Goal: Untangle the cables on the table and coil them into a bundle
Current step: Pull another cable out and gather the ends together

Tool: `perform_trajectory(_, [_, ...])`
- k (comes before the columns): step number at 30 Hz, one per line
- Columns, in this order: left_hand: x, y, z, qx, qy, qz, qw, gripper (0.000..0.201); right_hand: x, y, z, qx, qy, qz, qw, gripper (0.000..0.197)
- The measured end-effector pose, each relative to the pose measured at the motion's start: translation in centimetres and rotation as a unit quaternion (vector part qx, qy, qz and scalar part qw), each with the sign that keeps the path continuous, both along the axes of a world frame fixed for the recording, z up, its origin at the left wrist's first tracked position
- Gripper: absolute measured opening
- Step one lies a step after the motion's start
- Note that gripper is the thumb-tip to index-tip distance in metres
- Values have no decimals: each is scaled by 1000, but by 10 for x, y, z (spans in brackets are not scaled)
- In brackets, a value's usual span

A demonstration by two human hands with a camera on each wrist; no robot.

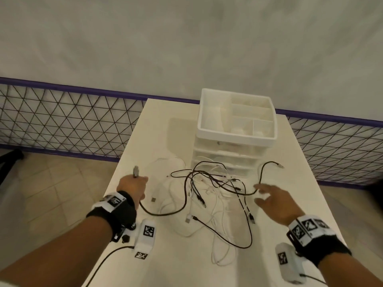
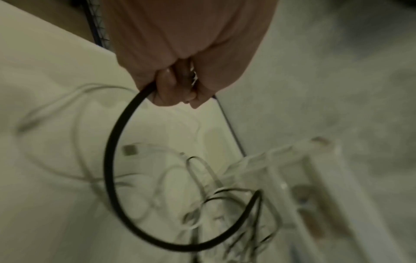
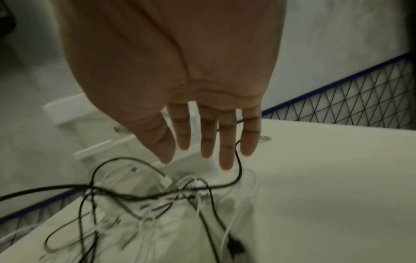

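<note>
A tangle of black and white cables (image 1: 209,195) lies on the white table (image 1: 161,266). My left hand (image 1: 132,186) grips one black cable (image 1: 163,213) near its silver plug (image 1: 136,171), which sticks up out of the fist. In the left wrist view the same black cable (image 2: 112,160) curves down from the curled fingers (image 2: 166,89) into the pile. My right hand (image 1: 269,198) hovers open over the right side of the tangle, fingers (image 3: 204,138) straight and spread, just above a black cable loop (image 3: 239,167) and holding nothing.
A white drawer unit with an open divided tray (image 1: 236,119) on top stands behind the cables. A mesh fence with a purple rail (image 1: 62,125) runs behind the table. The table's left edge is close to my left hand.
</note>
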State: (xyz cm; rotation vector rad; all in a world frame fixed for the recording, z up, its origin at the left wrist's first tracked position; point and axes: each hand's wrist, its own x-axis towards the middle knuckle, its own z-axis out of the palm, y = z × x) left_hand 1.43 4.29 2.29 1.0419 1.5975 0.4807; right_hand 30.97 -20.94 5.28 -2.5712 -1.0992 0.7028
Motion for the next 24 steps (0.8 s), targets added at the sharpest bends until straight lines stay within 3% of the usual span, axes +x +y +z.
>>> perform_trajectory(3, [1, 2, -35, -1, 154, -93, 984, 28, -25, -4, -18, -19, 61, 13, 998, 30])
perform_trajectory(5, [6, -2, -45, 42, 274, -208, 938, 34, -34, -4, -25, -6, 79, 14, 997, 27])
perform_trajectory(8, [13, -11, -61, 70, 287, -252, 922, 49, -43, 1, -24, 23, 107, 4, 994, 18])
perform_trajectory(11, [19, -17, -65, 78, 319, -279, 902, 41, -50, 11, -16, 51, 131, -13, 990, 15])
perform_trajectory(14, [29, -18, -38, 89, 275, -284, 914, 36, -56, 25, 0, 86, 128, -6, 988, 16])
perform_trajectory(17, [40, -9, 15, 174, 170, -301, 922, 18, -60, 44, 19, 143, 104, 17, 984, 21])
perform_trajectory(19, [44, -7, 68, 237, 89, -344, 904, 20, -64, 59, 31, 214, 70, 21, 974, 26])
perform_trajectory(21, [45, -10, 117, 273, 19, -402, 874, 23, -68, 76, 48, 282, 41, 49, 957, 46])
perform_trajectory(23, [43, -19, 155, 289, -40, -436, 851, 23, -76, 93, 69, 318, 66, 78, 943, 62])
perform_trajectory(24, [43, -23, 169, 301, -69, -436, 845, 24, -81, 100, 79, 327, 86, 88, 937, 58])
